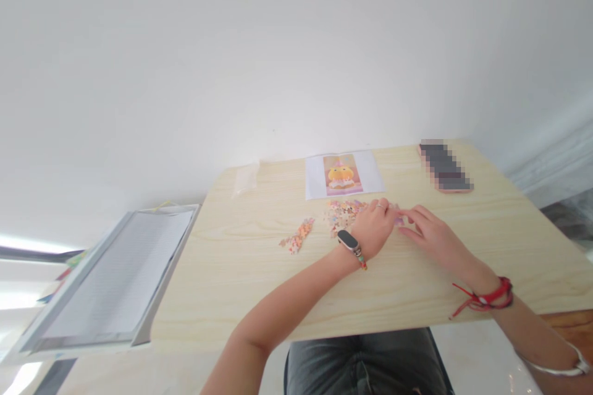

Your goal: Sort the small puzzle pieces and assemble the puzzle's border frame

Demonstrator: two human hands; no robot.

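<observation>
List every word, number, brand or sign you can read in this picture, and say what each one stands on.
None can be read.
Reference sheet: a picture of a yellow figure, no legible words.
Phone: blurred out.
Grey tray at the left: faint lines, too blurred to read.
Band on the left wrist: dark face, nothing shows.
Puzzle pieces by the left hand and right hand: colours only.
</observation>
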